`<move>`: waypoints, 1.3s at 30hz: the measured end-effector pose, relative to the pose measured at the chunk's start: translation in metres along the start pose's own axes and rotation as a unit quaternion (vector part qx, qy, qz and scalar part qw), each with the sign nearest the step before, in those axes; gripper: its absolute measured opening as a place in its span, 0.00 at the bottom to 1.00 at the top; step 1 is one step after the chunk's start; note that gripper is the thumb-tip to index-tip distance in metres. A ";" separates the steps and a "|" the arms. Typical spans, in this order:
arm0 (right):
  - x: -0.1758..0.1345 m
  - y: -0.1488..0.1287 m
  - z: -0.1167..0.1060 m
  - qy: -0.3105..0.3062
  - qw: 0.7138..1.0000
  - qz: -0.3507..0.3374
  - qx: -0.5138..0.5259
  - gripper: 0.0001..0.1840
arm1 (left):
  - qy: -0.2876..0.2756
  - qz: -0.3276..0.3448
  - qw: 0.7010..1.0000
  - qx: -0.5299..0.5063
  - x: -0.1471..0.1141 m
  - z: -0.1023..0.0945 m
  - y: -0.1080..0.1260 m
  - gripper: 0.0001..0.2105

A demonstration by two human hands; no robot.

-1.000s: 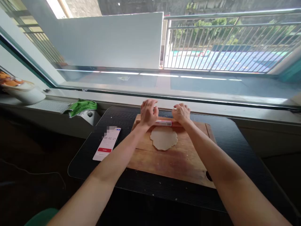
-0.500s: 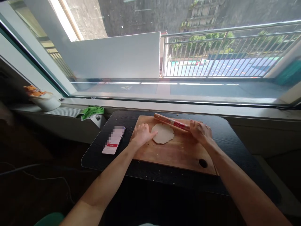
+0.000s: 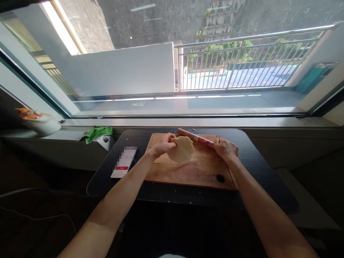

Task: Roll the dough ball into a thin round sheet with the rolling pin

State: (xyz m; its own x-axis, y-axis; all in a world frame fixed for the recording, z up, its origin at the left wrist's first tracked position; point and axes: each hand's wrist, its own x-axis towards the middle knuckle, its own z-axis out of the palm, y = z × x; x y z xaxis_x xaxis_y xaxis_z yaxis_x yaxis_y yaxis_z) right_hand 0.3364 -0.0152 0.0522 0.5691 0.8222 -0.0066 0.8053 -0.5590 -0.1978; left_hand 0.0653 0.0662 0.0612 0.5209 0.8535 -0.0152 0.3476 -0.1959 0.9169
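A thin, round sheet of dough (image 3: 181, 151) with an uneven edge is lifted by its upper left edge. My left hand (image 3: 163, 144) pinches it there between thumb and fingers, over the wooden cutting board (image 3: 185, 176). My right hand (image 3: 226, 147) is wrapped round the right end of a rolling pin (image 3: 197, 138) with a red printed band. The pin lies slantwise along the board's far side, behind the dough. Near its front right corner the board has a dark round hole.
A phone (image 3: 124, 163) lies on the black table (image 3: 249, 172), left of the board. Beyond that are a green cloth (image 3: 99, 133) and a white pot (image 3: 43, 125) on the ledge. A large window rises behind the table. White crumbs dot the table's front.
My left hand has taken the dough by its edge and raised it off the board. My right hand stays on the rolling pin. The whole view has shifted slightly.
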 end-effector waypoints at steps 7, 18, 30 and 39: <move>-0.001 -0.001 0.001 0.001 1.000 0.000 -0.012 0.30 | 0.117 0.075 0.952 0.271 0.001 0.007 -0.019 0.12; -0.007 -0.002 0.004 0.019 0.998 -0.038 -0.050 0.31 | 0.003 0.081 0.875 0.477 -0.022 0.042 -0.023 0.24; -0.030 -0.006 0.003 -0.001 0.991 -0.102 -0.088 0.33 | 0.138 0.192 0.908 0.346 -0.102 0.035 -0.054 0.11; -0.038 -0.097 0.000 0.059 0.975 -0.213 -0.023 0.25 | 0.177 0.194 0.892 0.367 -0.111 0.044 -0.055 0.14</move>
State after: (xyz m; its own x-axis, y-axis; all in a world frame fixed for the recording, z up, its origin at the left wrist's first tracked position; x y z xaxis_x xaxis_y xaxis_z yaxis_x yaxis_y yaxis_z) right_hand 0.2366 0.0077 0.0716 0.1941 0.9643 0.1801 0.9779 -0.1757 -0.1133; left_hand 0.0228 -0.0387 -0.0052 0.4792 0.7260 0.4932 0.6795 -0.6626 0.3150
